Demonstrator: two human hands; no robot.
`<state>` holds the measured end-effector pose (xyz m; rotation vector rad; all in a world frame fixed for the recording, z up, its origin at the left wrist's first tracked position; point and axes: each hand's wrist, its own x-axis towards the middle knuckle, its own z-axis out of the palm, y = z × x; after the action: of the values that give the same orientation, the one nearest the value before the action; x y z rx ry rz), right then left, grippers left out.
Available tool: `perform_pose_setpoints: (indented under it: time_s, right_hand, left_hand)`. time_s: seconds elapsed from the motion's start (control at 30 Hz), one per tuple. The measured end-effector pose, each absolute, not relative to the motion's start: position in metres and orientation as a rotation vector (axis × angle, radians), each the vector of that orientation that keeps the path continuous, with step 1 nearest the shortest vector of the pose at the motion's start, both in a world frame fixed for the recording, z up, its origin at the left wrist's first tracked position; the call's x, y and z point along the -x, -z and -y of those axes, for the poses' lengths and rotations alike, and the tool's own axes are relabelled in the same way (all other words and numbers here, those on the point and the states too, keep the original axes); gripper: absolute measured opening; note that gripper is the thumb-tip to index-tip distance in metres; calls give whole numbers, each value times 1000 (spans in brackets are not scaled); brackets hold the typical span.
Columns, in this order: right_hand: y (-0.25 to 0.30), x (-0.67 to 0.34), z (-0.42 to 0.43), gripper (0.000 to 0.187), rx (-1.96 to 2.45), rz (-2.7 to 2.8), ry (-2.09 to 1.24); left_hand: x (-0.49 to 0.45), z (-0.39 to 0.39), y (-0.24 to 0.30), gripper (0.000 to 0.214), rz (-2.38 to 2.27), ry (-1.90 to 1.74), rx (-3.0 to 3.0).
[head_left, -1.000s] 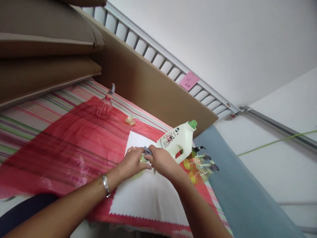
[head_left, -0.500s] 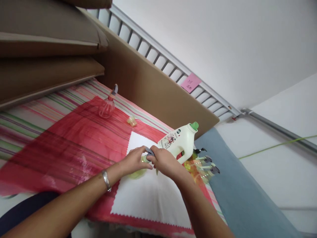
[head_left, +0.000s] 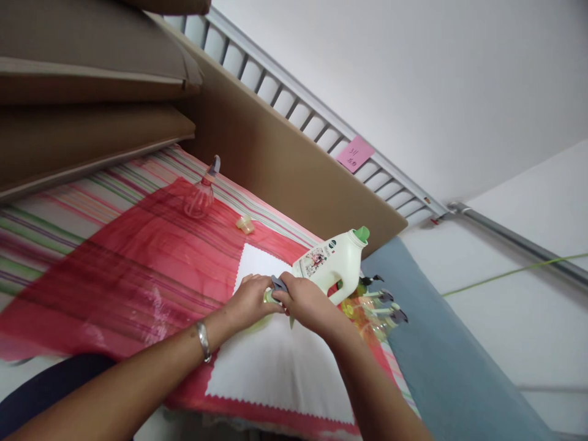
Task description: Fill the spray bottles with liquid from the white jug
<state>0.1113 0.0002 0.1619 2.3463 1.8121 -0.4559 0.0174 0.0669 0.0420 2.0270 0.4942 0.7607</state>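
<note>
On a white cloth with zigzag edges point(head_left: 280, 373) stands a small spray bottle with a pale yellow-green body point(head_left: 257, 324), mostly covered by my hands. My left hand point(head_left: 250, 300), a silver bracelet at its wrist, is curled round the bottle's neck. The fingers of my right hand point(head_left: 305, 300) close on the grey spray head point(head_left: 278, 283) at its top. Just behind my right hand, a cream jug with a green cap point(head_left: 351, 260) leans over the cloth's far corner. Part of a thin dip tube shows below my right hand.
Several spray bottles with dark heads point(head_left: 376, 309) stand at right. A clear spray bottle point(head_left: 201, 196) and a small pale yellow cap-like piece point(head_left: 245, 225) lie on the red sheet point(head_left: 184, 263). A brown board point(head_left: 275, 153) borders the back; brown padded slabs point(head_left: 92, 144) are stacked left.
My left hand has closed in further round the bottle's neck and covers more of the bottle. My right hand stays on the spray head, with barely any shift.
</note>
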Motion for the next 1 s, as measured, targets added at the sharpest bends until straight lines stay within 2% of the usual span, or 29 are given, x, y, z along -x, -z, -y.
perform_pose_setpoints:
  time_s: [0.23, 0.4, 0.63, 0.8, 0.9, 1.0]
  right_hand:
    - [-161, -108, 2, 10, -2368, -1788, 485]
    - [-164, -105, 0, 9, -2366, -1778, 475]
    - [-162, -109, 1, 9, -2379, -1791, 517]
    - [-161, -109, 2, 9, -2374, -1825, 471]
    - [-161, -107, 2, 9, -2373, -1797, 467]
    - [-161, -106, 3, 10, -2381, -1777, 488]
  left_hand:
    - [-15, -79, -43, 17, -193, -619, -1856]
    - [-15, -70, -42, 37, -436, -798, -1869]
    - [-10, -80, -44, 17, -266, -702, -1889]
    - [-11, -71, -46, 40, -406, -717, -1951]
    - [-13, -69, -44, 30, -457, -732, -1912]
    - [-11, -78, -46, 19, -273, -605, -1814]
